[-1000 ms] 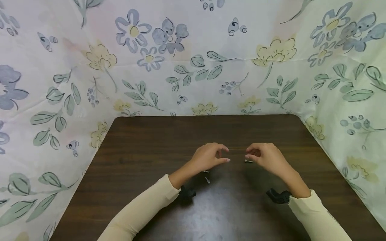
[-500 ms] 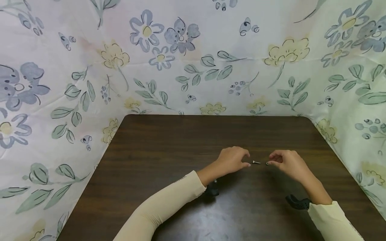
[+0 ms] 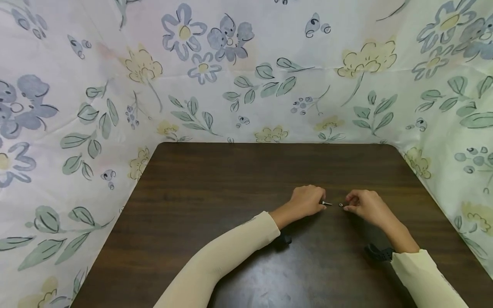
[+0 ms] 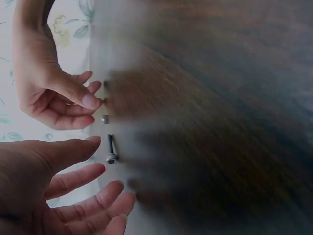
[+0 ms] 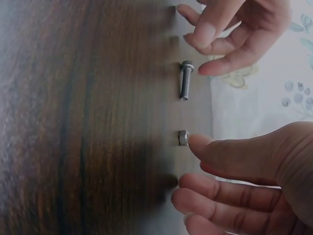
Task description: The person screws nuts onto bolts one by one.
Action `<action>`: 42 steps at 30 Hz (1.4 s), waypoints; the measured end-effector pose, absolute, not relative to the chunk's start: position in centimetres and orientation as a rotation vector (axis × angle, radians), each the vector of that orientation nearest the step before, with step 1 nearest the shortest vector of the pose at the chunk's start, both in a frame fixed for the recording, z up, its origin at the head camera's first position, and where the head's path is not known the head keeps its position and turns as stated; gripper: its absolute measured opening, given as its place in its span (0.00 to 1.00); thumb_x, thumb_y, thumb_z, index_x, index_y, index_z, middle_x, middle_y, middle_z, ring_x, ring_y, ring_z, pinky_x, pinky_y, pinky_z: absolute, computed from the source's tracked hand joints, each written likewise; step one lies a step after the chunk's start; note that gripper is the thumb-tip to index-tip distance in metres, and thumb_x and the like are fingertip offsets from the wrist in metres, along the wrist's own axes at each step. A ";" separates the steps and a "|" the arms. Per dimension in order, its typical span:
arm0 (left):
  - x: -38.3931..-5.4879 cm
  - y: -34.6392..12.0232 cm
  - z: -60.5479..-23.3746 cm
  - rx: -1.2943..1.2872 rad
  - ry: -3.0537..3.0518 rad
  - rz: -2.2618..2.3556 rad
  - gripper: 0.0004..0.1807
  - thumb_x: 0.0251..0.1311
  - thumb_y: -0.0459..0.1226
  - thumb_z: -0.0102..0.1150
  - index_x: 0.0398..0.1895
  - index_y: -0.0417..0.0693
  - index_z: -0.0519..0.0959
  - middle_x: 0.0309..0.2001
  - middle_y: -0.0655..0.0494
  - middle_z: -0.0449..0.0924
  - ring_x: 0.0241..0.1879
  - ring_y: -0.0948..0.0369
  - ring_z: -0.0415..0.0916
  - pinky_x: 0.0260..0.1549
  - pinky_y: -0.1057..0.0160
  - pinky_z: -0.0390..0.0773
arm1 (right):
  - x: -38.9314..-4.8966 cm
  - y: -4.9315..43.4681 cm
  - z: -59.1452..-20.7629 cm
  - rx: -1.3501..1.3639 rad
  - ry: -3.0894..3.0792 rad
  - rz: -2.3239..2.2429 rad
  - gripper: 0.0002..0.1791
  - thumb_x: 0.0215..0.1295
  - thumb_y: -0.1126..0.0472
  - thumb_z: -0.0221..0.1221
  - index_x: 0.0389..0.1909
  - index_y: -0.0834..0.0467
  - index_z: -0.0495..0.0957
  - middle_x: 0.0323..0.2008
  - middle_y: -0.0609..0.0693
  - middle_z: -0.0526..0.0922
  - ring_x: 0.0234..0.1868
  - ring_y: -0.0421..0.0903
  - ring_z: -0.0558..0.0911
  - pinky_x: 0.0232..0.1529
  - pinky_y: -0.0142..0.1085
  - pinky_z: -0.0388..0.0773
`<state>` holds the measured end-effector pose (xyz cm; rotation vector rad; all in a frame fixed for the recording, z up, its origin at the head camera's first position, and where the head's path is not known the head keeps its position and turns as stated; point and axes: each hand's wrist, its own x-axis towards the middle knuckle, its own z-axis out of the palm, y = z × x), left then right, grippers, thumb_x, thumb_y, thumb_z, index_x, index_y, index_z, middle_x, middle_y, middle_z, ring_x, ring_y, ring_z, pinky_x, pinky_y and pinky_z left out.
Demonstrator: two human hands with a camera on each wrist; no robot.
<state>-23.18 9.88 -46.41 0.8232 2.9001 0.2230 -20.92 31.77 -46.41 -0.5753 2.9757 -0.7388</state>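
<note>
A small metal bolt [image 3: 326, 203] with a round socket head lies on the dark wooden table, its head toward my left hand [image 3: 309, 200]. That hand's thumb and fingers stand apart around the head end; in the right wrist view a small gap separates the fingertips from the bolt [image 5: 186, 81]. Just past the bolt's threaded end sits a metal nut [image 5: 183, 137]. Beside it is my right hand [image 3: 363, 205], fingers loosely bent, with the thumb tip close against the nut; whether they touch I cannot tell. Neither hand holds anything.
The brown table [image 3: 215, 179] has rounded far corners. Floral cloth [image 3: 246, 85] hangs behind it and along both sides. Black wrist-worn devices, such as the one under the right wrist [image 3: 379, 252], hang close above the tabletop.
My left hand has moved right, its fingers reaching the bolt's head. The right hand shifted right, exposing the nut, then stayed nearly still. Two small metal pieces near the left forearm are now hidden.
</note>
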 end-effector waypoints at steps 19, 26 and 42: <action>-23.9 11.0 -47.2 0.851 2.903 0.365 0.10 0.68 0.46 0.65 0.27 0.60 0.79 0.27 0.70 0.76 0.23 0.72 0.70 0.18 0.71 0.70 | -20.3 30.8 -46.7 -0.512 3.072 -0.490 0.15 0.61 0.60 0.72 0.45 0.65 0.87 0.29 0.49 0.83 0.22 0.41 0.77 0.18 0.37 0.72; -23.9 9.7 -46.6 0.960 2.818 0.714 0.03 0.65 0.41 0.69 0.34 0.54 0.85 0.30 0.67 0.82 0.23 0.76 0.72 0.26 0.79 0.72 | -19.8 29.8 -47.3 -0.582 3.165 -0.343 0.02 0.62 0.63 0.70 0.30 0.57 0.88 0.25 0.50 0.80 0.21 0.42 0.76 0.18 0.38 0.70; -23.9 5.5 -45.2 0.962 2.473 1.446 0.03 0.60 0.36 0.73 0.34 0.46 0.88 0.27 0.64 0.87 0.25 0.78 0.80 0.26 0.76 0.79 | -19.8 28.9 -47.2 -0.717 3.236 -0.094 0.14 0.57 0.69 0.71 0.17 0.59 0.78 0.18 0.51 0.75 0.16 0.47 0.75 0.17 0.47 0.75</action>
